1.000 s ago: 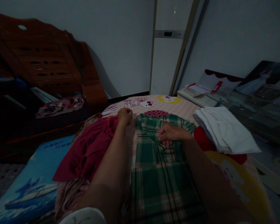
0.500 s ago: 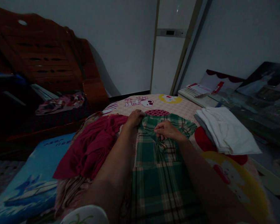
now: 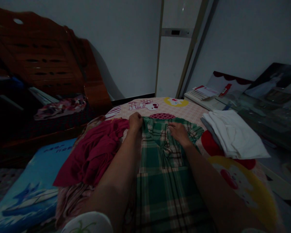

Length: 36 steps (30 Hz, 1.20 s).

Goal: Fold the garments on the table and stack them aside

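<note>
A green plaid shirt (image 3: pixel 169 191) lies spread out in front of me, its far end rumpled. My left hand (image 3: pixel 135 121) is closed on the shirt's far left corner, the fingertips partly hidden behind the knuckles. On the upper right part of the cloth rests my right hand (image 3: pixel 178 132), fingers bent and pinching the fabric near the top edge. Left of my left forearm is a crumpled magenta garment (image 3: pixel 94 152), with a dusty pink striped cloth (image 3: pixel 72 200) beneath it.
Folded white trousers (image 3: pixel 235 134) lie at the right on the pink patterned cover (image 3: pixel 194 111). Beyond them stands a glass-topped surface (image 3: pixel 247 105) with papers (image 3: pixel 203 93). A wooden chair (image 3: pixel 46 58) is at the left, above a blue printed cushion (image 3: pixel 36 181).
My left hand has shifted slightly left along the shirt's far edge. My right hand has moved a little right and farther away, from above the folds to the top edge.
</note>
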Each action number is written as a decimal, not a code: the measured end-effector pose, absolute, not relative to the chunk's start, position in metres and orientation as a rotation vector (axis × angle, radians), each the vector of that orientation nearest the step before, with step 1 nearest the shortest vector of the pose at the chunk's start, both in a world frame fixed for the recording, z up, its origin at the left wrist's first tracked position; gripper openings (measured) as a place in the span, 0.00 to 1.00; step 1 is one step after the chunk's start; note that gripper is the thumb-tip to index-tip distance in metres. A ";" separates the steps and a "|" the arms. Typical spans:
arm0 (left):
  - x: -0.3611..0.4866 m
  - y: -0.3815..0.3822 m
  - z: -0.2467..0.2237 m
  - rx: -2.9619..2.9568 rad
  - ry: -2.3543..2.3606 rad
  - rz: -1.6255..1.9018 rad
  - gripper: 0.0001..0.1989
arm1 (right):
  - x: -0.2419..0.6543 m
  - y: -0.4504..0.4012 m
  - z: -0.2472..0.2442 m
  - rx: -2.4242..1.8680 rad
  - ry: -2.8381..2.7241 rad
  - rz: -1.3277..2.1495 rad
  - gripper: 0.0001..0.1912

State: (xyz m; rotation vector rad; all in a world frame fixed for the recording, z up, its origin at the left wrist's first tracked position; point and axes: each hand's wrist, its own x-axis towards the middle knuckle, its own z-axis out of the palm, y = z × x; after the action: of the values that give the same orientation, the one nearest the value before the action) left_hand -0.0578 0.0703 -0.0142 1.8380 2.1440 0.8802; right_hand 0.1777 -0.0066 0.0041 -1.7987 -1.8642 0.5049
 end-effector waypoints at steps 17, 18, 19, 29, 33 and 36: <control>-0.061 0.073 -0.010 1.739 2.166 0.762 0.11 | 0.163 0.006 -0.009 -1.892 -1.813 0.232 0.11; -0.062 0.074 -0.010 1.712 2.147 0.775 0.11 | 0.165 0.007 -0.008 -1.845 -1.757 0.249 0.10; -0.062 0.075 -0.010 1.682 2.124 0.786 0.10 | 0.166 0.008 -0.007 -1.791 -1.700 0.284 0.09; -0.060 0.079 -0.010 1.330 1.913 0.987 0.06 | 0.170 0.005 -0.005 -1.116 -0.873 1.300 0.11; -0.054 0.081 -0.012 1.018 1.744 1.172 0.10 | 0.172 0.003 -0.005 -0.926 -0.722 1.401 0.13; -0.052 0.083 -0.014 1.032 1.822 1.205 0.10 | 0.170 0.004 -0.007 -0.998 -0.726 1.418 0.14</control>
State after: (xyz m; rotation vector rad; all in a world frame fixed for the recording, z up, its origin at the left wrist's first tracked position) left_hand -0.0523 0.0827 -0.0135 1.0319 1.8219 1.2048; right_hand 0.1698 0.0035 -0.0073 -0.9982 -0.7259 1.4184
